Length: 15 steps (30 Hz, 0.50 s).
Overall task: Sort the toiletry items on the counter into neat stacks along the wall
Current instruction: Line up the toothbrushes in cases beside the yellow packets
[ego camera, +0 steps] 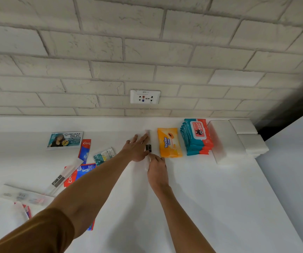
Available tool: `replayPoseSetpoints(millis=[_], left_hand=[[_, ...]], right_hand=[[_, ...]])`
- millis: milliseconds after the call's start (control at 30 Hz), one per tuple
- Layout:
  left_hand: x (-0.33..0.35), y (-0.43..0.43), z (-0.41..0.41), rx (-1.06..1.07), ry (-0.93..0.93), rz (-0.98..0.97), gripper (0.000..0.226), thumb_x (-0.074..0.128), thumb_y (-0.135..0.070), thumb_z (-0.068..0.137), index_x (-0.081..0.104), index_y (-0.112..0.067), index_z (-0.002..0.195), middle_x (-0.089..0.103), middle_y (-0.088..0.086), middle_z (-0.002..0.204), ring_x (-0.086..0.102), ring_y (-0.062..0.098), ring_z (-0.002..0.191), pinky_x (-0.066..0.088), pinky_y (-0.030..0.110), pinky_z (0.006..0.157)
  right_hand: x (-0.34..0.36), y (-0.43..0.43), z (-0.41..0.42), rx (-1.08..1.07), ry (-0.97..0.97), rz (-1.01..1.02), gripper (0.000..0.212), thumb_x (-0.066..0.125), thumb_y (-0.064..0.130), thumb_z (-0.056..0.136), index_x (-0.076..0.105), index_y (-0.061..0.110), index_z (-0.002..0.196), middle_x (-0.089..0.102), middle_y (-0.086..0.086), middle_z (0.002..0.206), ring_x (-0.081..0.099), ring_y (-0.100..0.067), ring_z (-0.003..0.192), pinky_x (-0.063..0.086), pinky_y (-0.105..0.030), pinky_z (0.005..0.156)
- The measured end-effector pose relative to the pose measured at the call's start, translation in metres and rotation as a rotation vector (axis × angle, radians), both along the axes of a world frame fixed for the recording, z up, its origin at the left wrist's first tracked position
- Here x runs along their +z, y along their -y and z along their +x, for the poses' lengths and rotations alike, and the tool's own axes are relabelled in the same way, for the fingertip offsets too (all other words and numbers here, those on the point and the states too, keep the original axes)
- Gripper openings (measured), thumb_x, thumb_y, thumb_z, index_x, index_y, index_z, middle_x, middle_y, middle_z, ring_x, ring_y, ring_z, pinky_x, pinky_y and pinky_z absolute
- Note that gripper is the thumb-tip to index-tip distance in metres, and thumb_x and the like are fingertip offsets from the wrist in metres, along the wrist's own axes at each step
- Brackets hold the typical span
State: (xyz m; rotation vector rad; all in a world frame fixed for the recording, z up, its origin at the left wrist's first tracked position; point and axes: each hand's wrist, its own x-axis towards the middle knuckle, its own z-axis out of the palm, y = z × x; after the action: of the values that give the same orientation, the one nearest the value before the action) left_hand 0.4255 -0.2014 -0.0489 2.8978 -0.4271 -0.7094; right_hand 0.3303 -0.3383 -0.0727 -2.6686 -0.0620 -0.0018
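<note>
the left hand (138, 148) lies flat, fingers straight, steadying the slim white packet (148, 147) just left of the orange wipes pack (169, 143) by the far wall, likely to square it into the row. the right hand (157, 170) meets its near end; whether those fingers grip it, i cannot tell.

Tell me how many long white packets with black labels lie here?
2. One long white packet lies beside the orange wipes pack, between left hand and right hand; another packet lies across red toothpaste packs at left. More may be hidden.
</note>
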Motion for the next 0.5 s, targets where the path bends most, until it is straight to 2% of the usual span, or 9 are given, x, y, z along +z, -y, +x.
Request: replayPoseSetpoints(millis=[500], left_hand=[[0.0016,0.0046,-0.0011,0.019,-0.018,0.01,0.081,0.037,-0.056,0.105,-0.012,-0.026,0.163,-0.02,-0.011,0.17,-0.007,0.036,0.158,0.019,0.06,0.123]], right_hand=[[0.0015,0.0016,0.0025,-0.027,0.006,0.015,0.048,0.069,0.019,0.1,0.058,0.012,0.146,0.063,-0.008,0.144,0.052,-0.025,0.139,0.043,-0.037,0.116]])
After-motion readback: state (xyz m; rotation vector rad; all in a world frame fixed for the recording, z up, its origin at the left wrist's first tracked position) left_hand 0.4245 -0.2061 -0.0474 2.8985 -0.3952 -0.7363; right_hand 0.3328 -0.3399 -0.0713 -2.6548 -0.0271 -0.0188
